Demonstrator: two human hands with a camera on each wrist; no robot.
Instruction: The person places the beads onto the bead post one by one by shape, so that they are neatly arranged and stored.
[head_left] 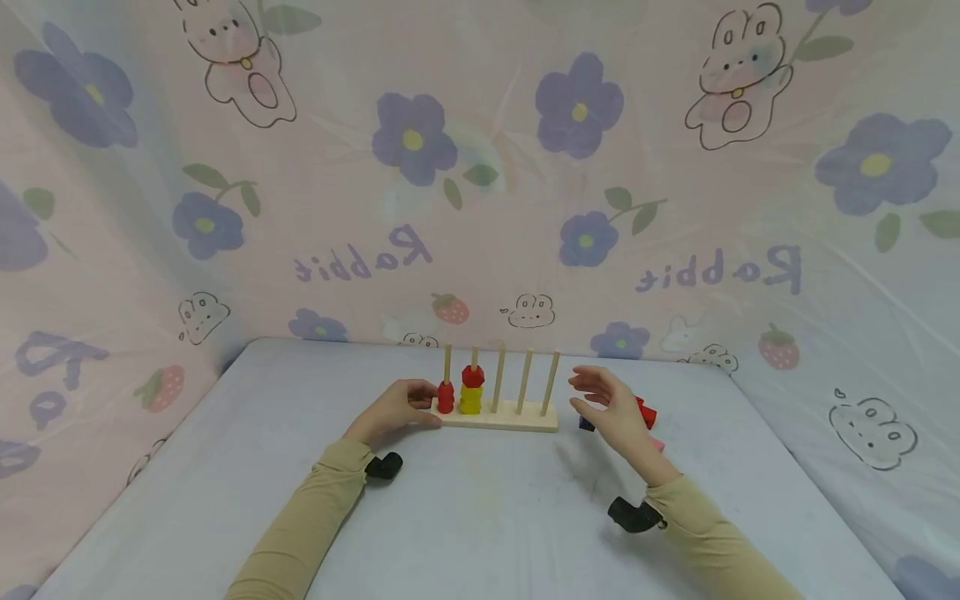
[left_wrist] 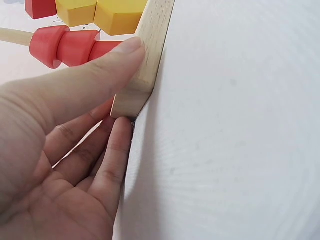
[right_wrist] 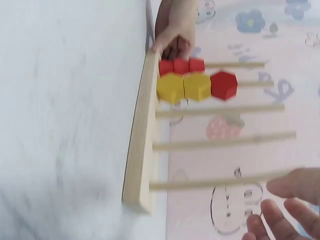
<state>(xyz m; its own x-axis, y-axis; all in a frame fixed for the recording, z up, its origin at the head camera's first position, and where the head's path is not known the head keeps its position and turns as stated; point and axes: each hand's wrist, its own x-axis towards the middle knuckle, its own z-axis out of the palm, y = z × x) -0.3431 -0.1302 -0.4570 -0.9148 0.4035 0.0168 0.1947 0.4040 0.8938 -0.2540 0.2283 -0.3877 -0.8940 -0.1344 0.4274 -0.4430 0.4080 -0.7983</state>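
Note:
A wooden peg stand with several upright pegs is on the white table. Its leftmost peg carries a stack of red beads. On the second peg, a red faceted bead tops two yellow beads; the other pegs are bare. My left hand grips the left end of the base, thumb on its front face and fingertips at the end, as the left wrist view shows. Just right of the last peg hovers my right hand, fingers loosely spread and holding nothing.
Behind and beside the right hand lie a dark block, red pieces and a pink piece, partly hidden by it. A printed cloth hangs around the back and sides of the table.

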